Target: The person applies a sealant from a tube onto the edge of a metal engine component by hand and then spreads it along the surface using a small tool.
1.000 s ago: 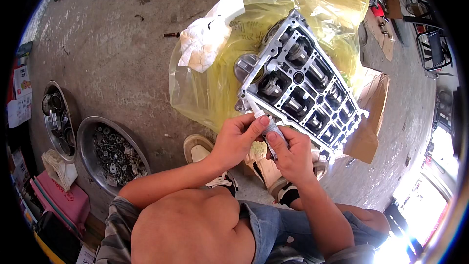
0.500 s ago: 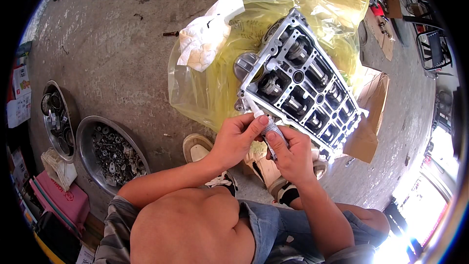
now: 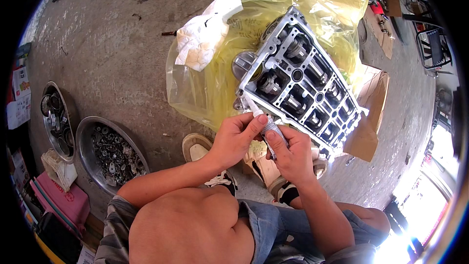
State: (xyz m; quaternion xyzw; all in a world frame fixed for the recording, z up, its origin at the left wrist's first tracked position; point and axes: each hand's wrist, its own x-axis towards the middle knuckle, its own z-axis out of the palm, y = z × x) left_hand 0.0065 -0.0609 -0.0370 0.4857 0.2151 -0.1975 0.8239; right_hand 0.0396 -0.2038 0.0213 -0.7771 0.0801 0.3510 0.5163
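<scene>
Between my two hands is a sealant tube (image 3: 270, 128) with a long white nozzle (image 3: 251, 105). My left hand (image 3: 238, 137) pinches it near the nozzle end, thumb on top. My right hand (image 3: 292, 154) is closed around its lower part, thumb pressed along it. The nozzle points up and left, its tip at the near left corner of a silvery engine cylinder head (image 3: 296, 74) with camshafts showing inside. Whether the tip touches the metal rim, I cannot tell. Under the cylinder head spreads a yellow plastic bag (image 3: 202, 99).
A crumpled white cloth (image 3: 201, 39) lies on the bag's left part. To the left stand a metal bowl of small engine parts (image 3: 141, 149) and an oval basin of larger parts (image 3: 74, 117). Cardboard (image 3: 373, 132) lies right of the cylinder head; a bolt (image 3: 169, 33) rests on the floor.
The cylinder head, bag and cloth sit very slightly further left and up in the view. Both hands keep the same hold on the tube.
</scene>
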